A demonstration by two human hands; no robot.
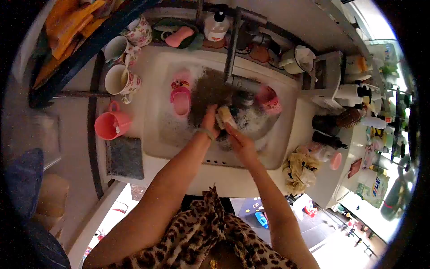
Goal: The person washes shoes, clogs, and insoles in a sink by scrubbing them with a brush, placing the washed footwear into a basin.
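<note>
Over the middle of the sink (152, 130), my right hand (240, 142) is closed on a scrubbing brush (225, 116) with a pale head. My left hand (209, 120) is right beside the brush head, its fingers curled around something dark that I cannot make out. Soapy water lies in the basin beneath both hands. A pink clog (181, 101) rests in the sink to the left of my hands. Another pink clog (268, 99) lies on the right side, near the faucet (230, 54).
Floral mugs (117, 80) and a pink cup (112, 126) stand on the left ledge, above a grey mat (125, 158). Behind the sink are a pump bottle (217, 28) and a pink soap bar (179, 36). A crumpled yellowish cloth (301, 171) lies at the right edge.
</note>
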